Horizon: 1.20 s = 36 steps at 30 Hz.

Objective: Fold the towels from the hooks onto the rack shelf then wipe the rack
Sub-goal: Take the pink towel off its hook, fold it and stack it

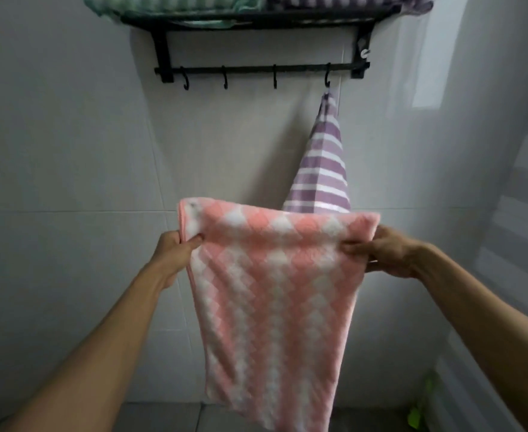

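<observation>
A pink and white checked towel point(272, 291) hangs folded over in front of me, below the rack. My left hand point(175, 244) pinches its upper left edge and my right hand point(384, 254) pinches its upper right edge, holding it spread between them. A black wall rack point(256, 20) is mounted high on the tiled wall. On its shelf lie a folded green striped towel point(169, 3) and a folded purple striped towel point(350, 1). Another purple and white striped towel point(322, 163) hangs from the rightmost hook point(328, 77), its lower part hidden behind the pink towel.
Three bare hooks point(225, 77) hang on the rack's lower bar to the left. White tiled walls meet in a corner at the right. A bright green object point(418, 410) sits low at the right, near the floor.
</observation>
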Each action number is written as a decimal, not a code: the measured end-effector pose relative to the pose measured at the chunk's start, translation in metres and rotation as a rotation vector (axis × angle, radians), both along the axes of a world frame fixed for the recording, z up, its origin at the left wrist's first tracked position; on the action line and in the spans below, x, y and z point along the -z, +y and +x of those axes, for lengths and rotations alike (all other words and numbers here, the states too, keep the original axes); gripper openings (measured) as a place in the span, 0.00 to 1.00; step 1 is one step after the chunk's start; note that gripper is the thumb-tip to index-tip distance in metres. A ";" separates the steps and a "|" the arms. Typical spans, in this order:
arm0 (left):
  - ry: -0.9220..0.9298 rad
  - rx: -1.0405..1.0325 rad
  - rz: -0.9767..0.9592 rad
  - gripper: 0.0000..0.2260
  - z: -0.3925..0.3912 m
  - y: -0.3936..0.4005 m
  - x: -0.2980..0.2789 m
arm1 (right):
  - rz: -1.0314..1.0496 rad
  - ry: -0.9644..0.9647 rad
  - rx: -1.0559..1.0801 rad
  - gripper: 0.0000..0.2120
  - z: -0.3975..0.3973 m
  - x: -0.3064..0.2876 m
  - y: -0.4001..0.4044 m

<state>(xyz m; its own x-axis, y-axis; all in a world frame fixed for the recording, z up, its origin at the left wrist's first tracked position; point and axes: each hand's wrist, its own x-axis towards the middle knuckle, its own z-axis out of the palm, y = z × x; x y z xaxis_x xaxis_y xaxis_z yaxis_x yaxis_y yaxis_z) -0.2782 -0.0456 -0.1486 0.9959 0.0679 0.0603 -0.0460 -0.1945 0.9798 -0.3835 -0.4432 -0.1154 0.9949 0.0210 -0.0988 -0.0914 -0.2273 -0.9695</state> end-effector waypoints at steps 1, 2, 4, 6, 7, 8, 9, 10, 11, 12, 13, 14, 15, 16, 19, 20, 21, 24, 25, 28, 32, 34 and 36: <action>0.041 -0.008 -0.010 0.09 -0.003 -0.001 0.012 | 0.021 0.015 0.034 0.56 -0.003 0.011 -0.001; 0.080 -0.002 -0.030 0.08 -0.006 0.000 0.016 | 0.036 0.020 0.062 0.58 -0.004 0.018 -0.003; 0.080 0.014 -0.091 0.08 -0.002 0.001 0.001 | 0.075 -0.004 0.116 0.56 -0.001 0.012 -0.006; 0.021 0.029 -0.209 0.10 0.000 -0.001 -0.032 | 0.205 -0.047 0.170 0.45 0.008 -0.004 -0.013; -0.021 0.081 -0.267 0.13 -0.004 -0.003 -0.049 | 0.290 -0.051 0.167 0.41 0.010 -0.012 -0.015; -0.034 0.161 -0.276 0.20 -0.011 -0.005 -0.057 | 0.349 -0.036 0.119 0.40 0.007 -0.015 -0.017; 0.001 0.225 -0.227 0.28 -0.017 -0.005 -0.055 | 0.358 0.000 0.055 0.43 0.002 -0.010 -0.017; 0.058 0.241 -0.123 0.34 -0.023 -0.001 -0.039 | 0.315 0.055 -0.004 0.46 -0.006 0.002 -0.015; 0.120 0.238 -0.034 0.34 -0.029 0.001 -0.019 | 0.247 0.108 -0.048 0.48 -0.014 0.019 -0.011; 0.164 0.209 -0.001 0.28 -0.034 0.002 -0.002 | 0.184 0.143 -0.061 0.49 -0.019 0.034 -0.009; 0.182 0.144 -0.013 0.20 -0.035 0.003 0.008 | 0.149 0.147 -0.025 0.48 -0.019 0.043 -0.006; 0.177 0.080 -0.044 0.15 -0.030 0.005 0.016 | 0.162 0.123 0.035 0.46 -0.017 0.049 -0.006; 0.175 0.042 -0.126 0.14 -0.025 0.007 0.013 | 0.235 0.083 0.102 0.41 -0.012 0.050 -0.008; 0.168 0.060 -0.227 0.16 -0.017 0.011 0.006 | 0.354 0.053 0.171 0.32 -0.009 0.046 -0.009; 0.168 0.271 -0.358 0.30 -0.022 0.017 -0.007 | 0.409 0.124 0.085 0.18 -0.011 0.047 -0.003; 0.195 0.262 -0.288 0.33 -0.029 0.019 -0.001 | 0.302 0.161 0.036 0.17 -0.014 0.056 0.001; 0.219 0.218 -0.231 0.32 -0.035 0.019 0.006 | 0.235 0.172 0.012 0.17 -0.016 0.065 0.004; 0.202 0.100 -0.268 0.18 -0.036 0.027 0.016 | 0.356 0.119 0.131 0.10 -0.015 0.069 0.016; 0.190 0.117 -0.324 0.18 -0.034 0.030 0.011 | 0.414 0.116 0.161 0.10 -0.013 0.064 0.019; 0.132 0.212 -0.324 0.18 -0.033 0.039 -0.007 | 0.303 0.142 0.119 0.20 -0.011 0.053 0.027; 0.071 0.076 -0.367 0.13 -0.029 0.046 -0.025 | 0.323 0.041 0.164 0.25 -0.006 0.035 0.034; 0.082 0.124 -0.366 0.15 -0.031 0.045 -0.031 | 0.375 0.033 0.192 0.13 -0.002 0.021 0.038; 0.126 0.121 -0.275 0.18 -0.034 0.043 -0.024 | 0.346 0.025 0.218 0.12 0.004 0.015 0.037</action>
<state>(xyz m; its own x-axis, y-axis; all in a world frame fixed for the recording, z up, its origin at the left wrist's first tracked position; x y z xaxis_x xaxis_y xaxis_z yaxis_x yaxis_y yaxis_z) -0.3124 -0.0025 -0.1242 0.9962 -0.0552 -0.0676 0.0718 0.0779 0.9944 -0.3795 -0.4065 -0.1304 0.9771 -0.1533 -0.1473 -0.1262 0.1394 -0.9822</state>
